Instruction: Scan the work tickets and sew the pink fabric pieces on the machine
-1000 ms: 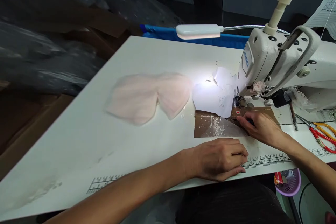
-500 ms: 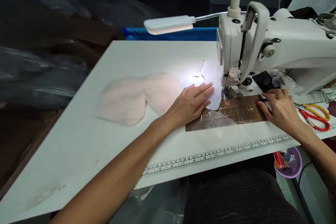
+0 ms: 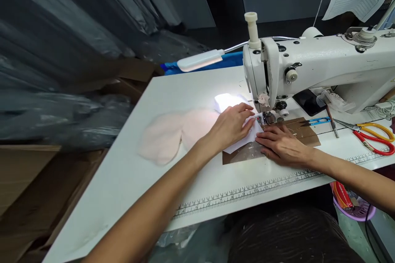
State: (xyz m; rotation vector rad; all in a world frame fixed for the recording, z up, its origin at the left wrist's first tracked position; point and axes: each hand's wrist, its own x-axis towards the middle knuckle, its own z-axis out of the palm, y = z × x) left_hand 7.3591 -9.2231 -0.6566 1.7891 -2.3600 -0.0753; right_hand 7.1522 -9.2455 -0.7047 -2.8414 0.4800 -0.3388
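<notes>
A piece of white fabric [image 3: 239,144] lies beside the presser foot [image 3: 268,118] of the white sewing machine [image 3: 311,59]. My left hand [image 3: 233,124] has its fingers bent over the fabric and pinches its edge close to the foot. My right hand [image 3: 282,144] lies flat with fingers stretched out, its tips at the fabric's right edge on the brown plate [image 3: 304,130]. Left of my left hand, a pale pink two-lobed piece [image 3: 163,135] rests on the table. Blue thread snips [image 3: 317,121] lie behind my right hand.
Scissors with red and yellow handles [image 3: 373,136] lie on the right, near a black phone [image 3: 308,102]. A lamp [image 3: 200,60] hangs over the table [image 3: 129,185]. A printed ruler [image 3: 256,191] follows the front edge. Below it stands a purple basket [image 3: 358,213].
My right hand has moved left from the snips to the fabric, leaving the snips on the table. My left hand has gone from lying flat to pinching the fabric. The view has shifted.
</notes>
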